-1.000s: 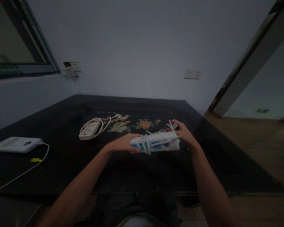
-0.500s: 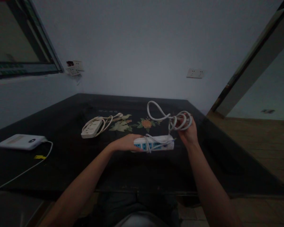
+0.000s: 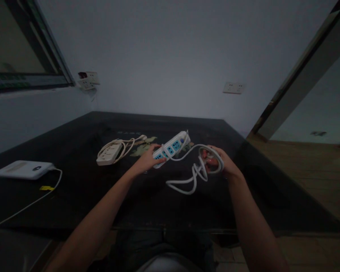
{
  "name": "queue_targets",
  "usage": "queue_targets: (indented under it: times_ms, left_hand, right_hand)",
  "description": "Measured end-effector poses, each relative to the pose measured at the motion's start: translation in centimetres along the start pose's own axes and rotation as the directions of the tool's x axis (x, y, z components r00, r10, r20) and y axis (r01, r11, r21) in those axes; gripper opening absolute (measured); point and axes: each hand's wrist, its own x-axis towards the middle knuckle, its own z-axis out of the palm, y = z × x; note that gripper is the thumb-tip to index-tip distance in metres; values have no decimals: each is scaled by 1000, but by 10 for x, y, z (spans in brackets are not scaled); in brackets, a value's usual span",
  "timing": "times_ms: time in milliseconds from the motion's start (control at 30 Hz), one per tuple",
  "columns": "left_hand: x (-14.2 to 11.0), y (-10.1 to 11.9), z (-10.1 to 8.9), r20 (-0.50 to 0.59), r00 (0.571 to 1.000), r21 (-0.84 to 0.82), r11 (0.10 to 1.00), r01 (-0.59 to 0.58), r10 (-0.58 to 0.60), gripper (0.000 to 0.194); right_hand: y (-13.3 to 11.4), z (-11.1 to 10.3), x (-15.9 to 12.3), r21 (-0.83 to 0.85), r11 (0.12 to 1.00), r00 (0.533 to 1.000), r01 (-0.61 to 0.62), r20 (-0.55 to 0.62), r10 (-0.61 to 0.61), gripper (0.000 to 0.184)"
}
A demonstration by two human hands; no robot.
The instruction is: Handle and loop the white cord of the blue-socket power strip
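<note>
My left hand (image 3: 147,158) grips the near left end of a white power strip (image 3: 172,146) with blue socket faces. The strip slants away to the upper right, its far end raised toward the flower print on the tabletop. A grey-white power cord (image 3: 194,177) runs from the strip, loops over its middle and gathers in coils to the right. Around those coils my right hand (image 3: 219,160) is closed, some fingers showing through the loops. One long loop of cord hangs toward me. The plug cannot be made out.
On the black table (image 3: 147,211), a second white power strip (image 3: 109,154) with its cord bundled lies to the left. Farther left is a white power bank (image 3: 24,170) with a cable (image 3: 31,207) and a yellow tag (image 3: 47,188). Wall sockets (image 3: 234,88) are on the wall behind.
The blue-socketed strip has swung from lying crosswise to slanting up and away. My right hand has lowered the coils, and the loose loop has dropped toward me.
</note>
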Motion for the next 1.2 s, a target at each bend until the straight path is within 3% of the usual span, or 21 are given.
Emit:
queue_targets:
  times_ms: [67, 167, 267, 367, 433, 533, 600, 667, 800, 933, 1067, 1200]
  left_hand:
    - [-3, 2, 4, 91, 996, 91, 996, 11, -19, 66]
    - [-12, 11, 7, 303, 953, 181, 982, -48, -9, 62]
    - [-19, 20, 3, 503, 864, 149, 984, -96, 8, 44]
    - [-22, 25, -5, 592, 804, -30, 998, -50, 58, 35]
    - [-21, 26, -10, 557, 822, -200, 980, 0, 114, 37]
    - [-17, 24, -12, 381, 917, -395, 917, 46, 118, 43]
    - [-13, 21, -10, 235, 969, -439, 898, 40, 72, 44]
    - [-9, 18, -5, 125, 992, -445, 894, 38, 20, 43]
    - [-4, 14, 6, 3, 996, -455, 887, 76, -84, 45]
    - [-1, 7, 11, -24, 989, -444, 888, 117, -143, 44]
    - [1, 0, 12, 13, 981, -412, 893, 181, -193, 41]
    - [1, -3, 11, 59, 976, -399, 891, 216, -210, 41]
  right_hand:
    - [3, 3, 5, 13, 995, 979, 99, -181, -95, 41]
    - [10, 0, 15, -40, 983, 895, 182, -408, -182, 34]
    - [19, -10, 20, -118, 982, 865, 146, -466, -185, 29]
    - [25, -19, 21, -209, 975, 894, 74, -419, -158, 28]
    - [28, -20, 21, -264, 964, 928, 43, -347, -136, 25]
    - [28, -13, 20, -316, 948, 966, 33, -233, -111, 20]
    - [26, -6, 19, -339, 940, 980, 40, -172, -103, 18]
    - [24, 2, 18, -358, 932, 988, 54, -115, -102, 17]
    - [18, 12, 15, -400, 912, 995, 90, 3, -96, 16]
    - [14, 15, 13, -453, 884, 993, 116, 48, -105, 14]
    - [12, 13, 12, -506, 855, 992, 118, 22, -124, 16]
    - [11, 0, 11, -568, 818, 981, 96, -85, -174, 19]
